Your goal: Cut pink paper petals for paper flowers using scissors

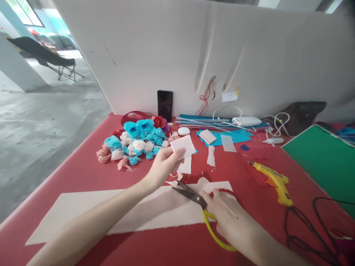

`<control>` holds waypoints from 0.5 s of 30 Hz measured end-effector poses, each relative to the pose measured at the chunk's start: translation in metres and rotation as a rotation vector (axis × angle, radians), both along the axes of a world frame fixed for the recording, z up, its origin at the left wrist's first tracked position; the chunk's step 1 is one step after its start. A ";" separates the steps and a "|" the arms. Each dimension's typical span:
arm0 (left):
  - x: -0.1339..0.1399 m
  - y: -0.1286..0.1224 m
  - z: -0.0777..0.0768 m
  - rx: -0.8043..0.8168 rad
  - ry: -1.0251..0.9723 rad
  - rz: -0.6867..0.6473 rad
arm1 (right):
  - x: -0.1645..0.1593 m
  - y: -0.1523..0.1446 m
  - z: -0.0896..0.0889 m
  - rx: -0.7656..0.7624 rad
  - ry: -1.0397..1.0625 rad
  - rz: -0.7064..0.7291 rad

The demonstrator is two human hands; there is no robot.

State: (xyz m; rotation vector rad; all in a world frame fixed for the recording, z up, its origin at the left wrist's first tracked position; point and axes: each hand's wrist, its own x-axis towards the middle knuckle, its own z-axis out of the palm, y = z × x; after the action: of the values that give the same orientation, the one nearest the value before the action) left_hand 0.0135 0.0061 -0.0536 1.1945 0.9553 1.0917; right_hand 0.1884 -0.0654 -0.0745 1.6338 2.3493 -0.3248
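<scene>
My left hand (166,164) pinches a small pale pink piece of paper (185,145) between thumb and fingers, raised above the table. My right hand (227,212) rests on a pair of scissors (195,197) with yellow and red handles, its fingers around the grips. The blades point left and stand a little apart, just below the left hand. Beneath both hands lies a long pale pink paper strip (91,199). Small paper scraps (173,183) lie near the blade tips. Part of the right hand's fingers is hidden behind the handles.
Blue, white, pink and red paper flowers (138,142) are heaped at the left. A phone (165,105) leans on the white wall behind. To the right are a yellow glue gun (274,181) with its black cord and a green board (324,162). Blue paper (241,136) lies farther back.
</scene>
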 end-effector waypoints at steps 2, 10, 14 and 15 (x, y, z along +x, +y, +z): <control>-0.001 0.000 0.002 0.013 -0.010 0.019 | 0.008 0.001 0.007 -0.049 0.060 -0.012; -0.008 -0.005 0.013 0.160 -0.157 0.280 | 0.032 0.018 0.045 -0.181 0.641 -0.296; -0.007 -0.005 0.012 0.144 -0.165 0.263 | 0.023 0.026 0.035 -0.363 1.158 -0.298; -0.007 -0.004 0.011 0.138 -0.173 0.259 | 0.021 0.026 0.030 -0.415 1.218 -0.306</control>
State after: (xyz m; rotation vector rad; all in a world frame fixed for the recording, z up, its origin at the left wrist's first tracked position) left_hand 0.0066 0.0019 -0.0424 1.0853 0.9296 1.4631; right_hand 0.2089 -0.0393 -0.0441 1.7893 2.3237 -2.2090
